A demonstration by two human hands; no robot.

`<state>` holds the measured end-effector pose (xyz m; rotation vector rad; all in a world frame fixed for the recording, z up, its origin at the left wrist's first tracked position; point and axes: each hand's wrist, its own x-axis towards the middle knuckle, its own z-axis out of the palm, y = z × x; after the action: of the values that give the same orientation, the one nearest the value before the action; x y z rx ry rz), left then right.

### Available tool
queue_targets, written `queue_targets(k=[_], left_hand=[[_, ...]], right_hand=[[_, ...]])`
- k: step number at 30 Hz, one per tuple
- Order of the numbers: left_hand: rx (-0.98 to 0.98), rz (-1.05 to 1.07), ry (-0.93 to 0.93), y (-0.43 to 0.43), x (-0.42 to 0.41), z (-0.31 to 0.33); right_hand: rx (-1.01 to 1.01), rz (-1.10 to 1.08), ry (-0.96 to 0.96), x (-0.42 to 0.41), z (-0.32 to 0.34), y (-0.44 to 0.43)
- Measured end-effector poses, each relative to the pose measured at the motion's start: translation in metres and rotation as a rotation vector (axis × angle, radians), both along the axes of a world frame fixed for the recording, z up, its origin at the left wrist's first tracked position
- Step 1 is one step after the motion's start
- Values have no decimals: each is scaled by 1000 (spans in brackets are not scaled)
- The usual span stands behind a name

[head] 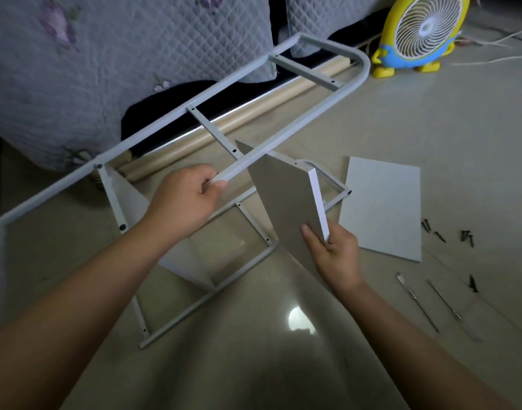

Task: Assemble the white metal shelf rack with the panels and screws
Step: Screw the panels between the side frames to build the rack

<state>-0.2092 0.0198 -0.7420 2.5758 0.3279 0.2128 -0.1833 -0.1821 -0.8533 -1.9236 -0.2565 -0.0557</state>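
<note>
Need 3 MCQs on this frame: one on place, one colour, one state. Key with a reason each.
1. Where does the spare flat white panel lie? A on the bed; B on the pale tiled floor, right of the white metal tube frame; C upright against a wall.
2. What colour is the round plastic fan's body? A yellow; B red; C black.
3. What is the left hand doing? A lying flat on the floor; B gripping a tube of that frame; C pointing at the fan.
Key: 1 B, it lies flat beside the small black screws. 2 A, yellow rim round a white grille. 3 B, fingers curl round the tube, while the right hand holds the upright white panel.
</note>
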Motion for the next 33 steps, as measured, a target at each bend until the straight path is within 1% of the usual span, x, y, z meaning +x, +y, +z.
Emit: queue_targets(k=[4,7,10,11,16,18,19,24,26,28,31,33], left_hand=[[-11,-19,-14,-6,-13,4],[-23,-3,-18,-8,-15,6],[-47,16,-13,-7,-11,8],[-44,19,-5,-7,-9,8],[-64,-6,37,-14,-1,8],[-89,-25,51,-19,0,7],[-97,-25,56,-21,0,7],[-112,-50,111,-26,-1,4],[-130,-56,115,-26,-3,1],[-150,-48,115,-25,-3,-1],[-151,-45,109,-25,-3,-3],[-151,-49,108,-26,-4,-4]], right_hand=[[32,12,-64,-1,6,-3],[-10,-18,-103,1,10,-8],[-54,-59,-90,6,14,-16],[-25,-87,-62,7,15,-19],[301,-257,133,-4,13,-9],[357,-292,168,-6,10,3],[351,-291,170,-5,8,9],[127,-121,112,-1,-12,22],[43,-65,49,0,-20,23],[-81,-27,-68,1,-25,20],[-379,89,-288,5,-29,17],[-504,204,-353,9,-29,10]])
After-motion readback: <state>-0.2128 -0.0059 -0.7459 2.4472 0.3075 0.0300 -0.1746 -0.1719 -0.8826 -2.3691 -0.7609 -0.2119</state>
